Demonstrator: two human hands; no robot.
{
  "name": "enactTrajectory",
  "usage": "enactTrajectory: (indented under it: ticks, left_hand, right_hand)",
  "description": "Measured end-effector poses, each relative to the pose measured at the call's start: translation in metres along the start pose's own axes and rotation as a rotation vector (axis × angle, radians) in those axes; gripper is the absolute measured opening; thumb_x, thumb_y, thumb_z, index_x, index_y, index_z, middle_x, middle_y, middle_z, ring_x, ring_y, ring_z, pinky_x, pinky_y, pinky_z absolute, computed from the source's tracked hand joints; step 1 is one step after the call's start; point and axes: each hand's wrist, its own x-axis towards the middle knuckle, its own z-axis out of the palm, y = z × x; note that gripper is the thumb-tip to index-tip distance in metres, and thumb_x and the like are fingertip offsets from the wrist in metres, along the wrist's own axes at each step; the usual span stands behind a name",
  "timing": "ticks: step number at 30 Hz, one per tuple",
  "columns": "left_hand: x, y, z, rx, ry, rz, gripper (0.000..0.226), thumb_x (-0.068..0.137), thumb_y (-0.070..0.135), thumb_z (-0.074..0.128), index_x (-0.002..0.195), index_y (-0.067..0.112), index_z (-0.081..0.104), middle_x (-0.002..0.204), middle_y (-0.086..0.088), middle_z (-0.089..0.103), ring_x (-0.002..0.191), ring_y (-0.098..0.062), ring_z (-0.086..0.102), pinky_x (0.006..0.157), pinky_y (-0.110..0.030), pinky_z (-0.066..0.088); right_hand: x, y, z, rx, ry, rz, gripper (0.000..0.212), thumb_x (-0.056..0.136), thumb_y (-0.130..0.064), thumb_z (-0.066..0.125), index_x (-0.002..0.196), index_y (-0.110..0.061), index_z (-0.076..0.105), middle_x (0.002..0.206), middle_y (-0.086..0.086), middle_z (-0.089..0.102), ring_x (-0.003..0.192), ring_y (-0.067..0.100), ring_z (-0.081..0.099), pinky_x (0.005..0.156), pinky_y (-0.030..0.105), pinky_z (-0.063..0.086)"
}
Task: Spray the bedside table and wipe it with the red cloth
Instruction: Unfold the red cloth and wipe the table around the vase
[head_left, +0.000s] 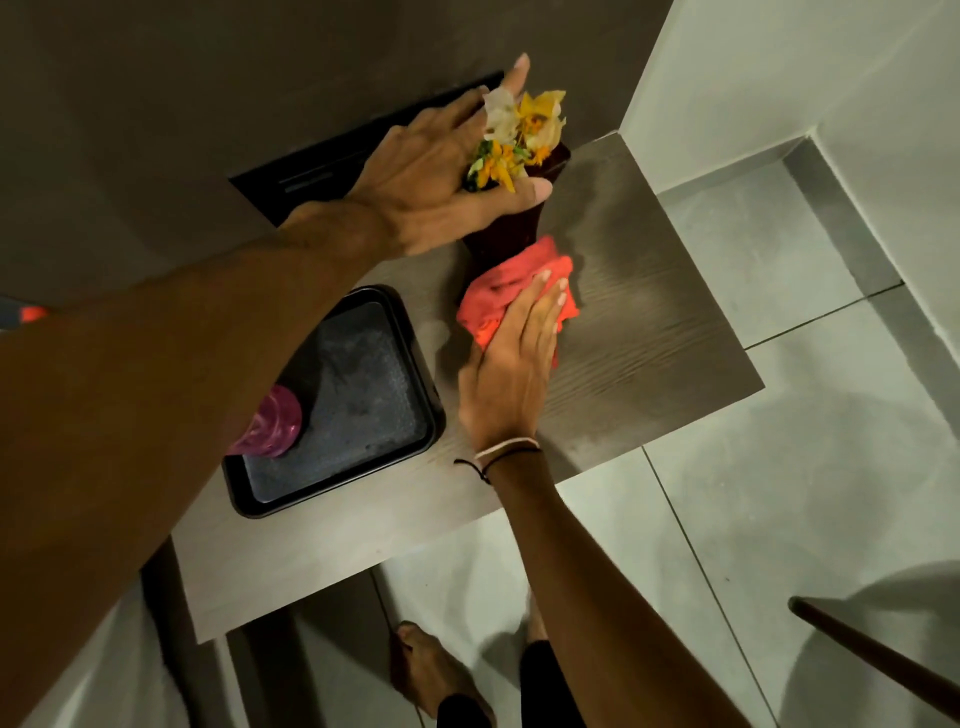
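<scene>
Right hand (511, 364) lies flat, fingers together, pressing the bunched red cloth (511, 293) onto the bedside table (649, 332) top, just beside the base of a dark vase (498, 239). Left hand (441, 176) is wrapped around the vase neck, among yellow and white flowers (519, 137). A black tray (337, 405) sits to the left on the table; a pink object (275, 423) rests on it, partly hidden by the left forearm.
</scene>
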Motion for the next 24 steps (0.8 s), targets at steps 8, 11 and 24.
enactTrajectory:
  ticks: [8, 11, 24]
  left_hand:
    - [-0.002, 0.001, 0.000, -0.022, 0.022, -0.008, 0.097, 0.089, 0.074, 0.044, 0.165, 0.033, 0.001, 0.173, 0.003, 0.025, 0.158, -0.030, 0.027, 0.126, -0.059, 0.023]
    - [-0.001, 0.000, 0.001, -0.020, 0.029, -0.015, 0.098, 0.089, 0.075, 0.042, 0.166, 0.032, 0.000, 0.173, 0.002, 0.025, 0.157, -0.029, 0.028, 0.126, -0.057, 0.024]
    - [0.001, -0.002, 0.004, 0.032, 0.022, 0.021, 0.102, 0.084, 0.084, 0.041, 0.165, 0.036, 0.001, 0.172, 0.000, 0.028, 0.156, -0.028, 0.032, 0.124, -0.059, 0.028]
  right_hand:
    - [0.029, 0.013, -0.011, 0.209, 0.048, 0.036, 0.083, 0.094, -0.002, 0.057, 0.161, -0.001, 0.008, 0.172, 0.018, 0.009, 0.161, 0.034, 0.006, 0.133, 0.047, 0.006]
    - [0.038, 0.015, -0.017, 0.228, 0.033, 0.048, 0.080, 0.096, -0.006, 0.055, 0.162, -0.005, 0.011, 0.171, 0.018, 0.014, 0.160, 0.035, 0.009, 0.133, 0.050, 0.009]
    - [-0.061, 0.039, 0.017, -0.184, -0.163, -0.277, 0.058, 0.100, -0.015, 0.046, 0.158, -0.012, 0.035, 0.167, 0.024, 0.025, 0.158, 0.037, 0.022, 0.127, 0.052, 0.028]
